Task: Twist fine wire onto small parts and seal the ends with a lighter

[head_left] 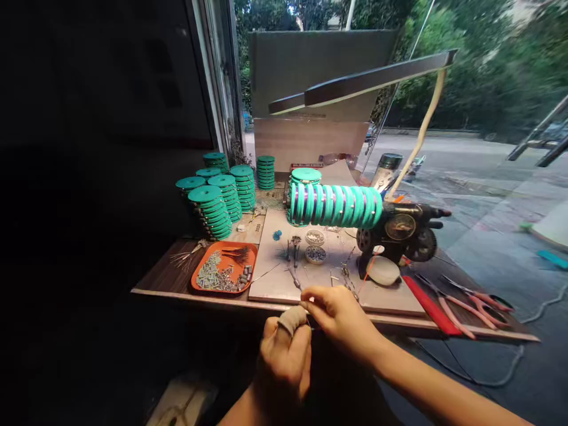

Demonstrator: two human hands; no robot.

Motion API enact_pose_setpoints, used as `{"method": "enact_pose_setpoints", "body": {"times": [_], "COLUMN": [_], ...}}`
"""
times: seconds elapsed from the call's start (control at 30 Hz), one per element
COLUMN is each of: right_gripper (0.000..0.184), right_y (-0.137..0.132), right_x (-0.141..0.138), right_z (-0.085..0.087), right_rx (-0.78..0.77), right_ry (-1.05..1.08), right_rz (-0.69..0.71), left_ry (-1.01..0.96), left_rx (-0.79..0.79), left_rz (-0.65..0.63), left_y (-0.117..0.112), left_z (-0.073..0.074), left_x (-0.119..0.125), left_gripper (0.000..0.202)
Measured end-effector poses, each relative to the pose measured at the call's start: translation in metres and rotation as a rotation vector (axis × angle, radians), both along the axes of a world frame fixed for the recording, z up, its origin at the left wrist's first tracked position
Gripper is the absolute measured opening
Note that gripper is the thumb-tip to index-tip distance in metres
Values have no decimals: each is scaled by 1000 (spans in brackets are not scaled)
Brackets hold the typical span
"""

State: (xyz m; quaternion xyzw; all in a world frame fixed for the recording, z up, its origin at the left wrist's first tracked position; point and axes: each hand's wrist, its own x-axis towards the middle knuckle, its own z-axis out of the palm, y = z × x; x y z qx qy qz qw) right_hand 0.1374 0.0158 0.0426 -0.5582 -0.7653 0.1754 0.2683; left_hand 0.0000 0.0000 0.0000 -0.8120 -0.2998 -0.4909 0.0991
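My left hand [286, 358] is closed just past the table's front edge, with a beige sleeve [293, 319] wrapped around one finger. Its fingertips meet those of my right hand [341, 313], which is closed in a pinch. What they grip is too small to make out; a fine strand shows below the fingertips. A thin grey piece [295, 281] lies on the board just beyond my right fingers. Farther back, a row of green discs [335, 205] sits sideways on a black hand-crank winder [399, 228], with purple showing between the discs.
An orange tray [195, 278] of small metal parts stands left on the pale board's side. Stacks of green discs [210, 204] stand behind it. Small dishes [316, 255] hold tiny parts. At right lie a red strip [428, 305], pliers [457, 302] and scissors [486, 302].
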Motion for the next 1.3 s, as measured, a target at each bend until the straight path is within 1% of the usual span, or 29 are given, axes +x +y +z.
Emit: {"method": "enact_pose_setpoints", "body": {"times": [0.03,0.1,0.17,0.2,0.23,0.27,0.3,0.33,0.4,0.43,0.47,0.5,0.53,0.57,0.63,0.73,0.8,0.87,0.93,1.0,1.07,1.1,1.13,1.2,1.27,1.3], "right_gripper": [15,14,14,15,16,18,19,20,20,20,21,22,24,26,27,29,30,32,36,44,48,48,46,35,22,16], "right_y": [2,6,7,6,4,-1,-7,-14,-32,-41,-50,-57,-63,-67,-69,-66,-64,-65,-69,-73,-73,-72,-69,-57,-39,-29], "right_x": [-1,-2,-1,0,2,5,9,14,23,27,29,30,29,28,24,21,21,22,21,18,14,11,8,2,-5,-9], "right_z": [1,2,1,0,-2,-3,-6,-8,-12,-13,-15,-17,-19,-21,-26,-35,-40,-44,-49,-53,-52,-49,-43,-25,-3,8], "right_rx": [0,11,37,55,72,87,134,227,513,661,773,837,852,856,868,930,939,883,796,715,605,543,478,321,120,7], "right_ry": [-3,-11,-27,-37,-47,-53,-53,-50,-48,-57,-76,-104,-130,-148,-168,-126,-102,-122,-160,-156,-97,-58,-21,25,19,-2], "right_rz": [-2,2,17,29,46,65,80,89,118,154,210,279,349,404,447,407,387,393,407,408,425,437,449,448,399,352], "left_ry": [26,65,100,110,102,61,-19,-133,-443,-598,-729,-823,-884,-915,-922,-897,-886,-878,-822,-652,-418,-315,-244,-167,-124,-109], "left_rx": [20,6,-59,-121,-237,-411,-642,-914,-1446,-1658,-1822,-1946,-2035,-2095,-2150,-2147,-2124,-2079,-1958,-1709,-1382,-1214,-1057,-752,-488,-382], "left_rz": [-54,-152,-241,-276,-298,-312,-331,-364,-468,-528,-578,-611,-624,-628,-633,-620,-591,-551,-501,-407,-299,-256,-226,-165,-70,-12], "left_y": [3,7,8,8,6,4,2,-1,-7,-10,-12,-14,-15,-17,-19,-19,-19,-19,-20,-23,-27,-29,-31,-33,-33,-32], "left_z": [1,3,7,8,10,13,15,16,19,19,19,18,17,16,14,11,8,4,-1,-6,-10,-11,-13,-18,-23,-26], "left_x": [-1,-4,-7,-8,-9,-10,-10,-10,-9,-8,-7,-6,-5,-4,-2,-1,0,1,2,2,1,-1,-3,-7,-10,-11], "left_gripper": [22,21,21,22,22,20,18,15,11,13,14,15,15,16,17,18,18,19,19,16,11,11,13,15,17,18]}}
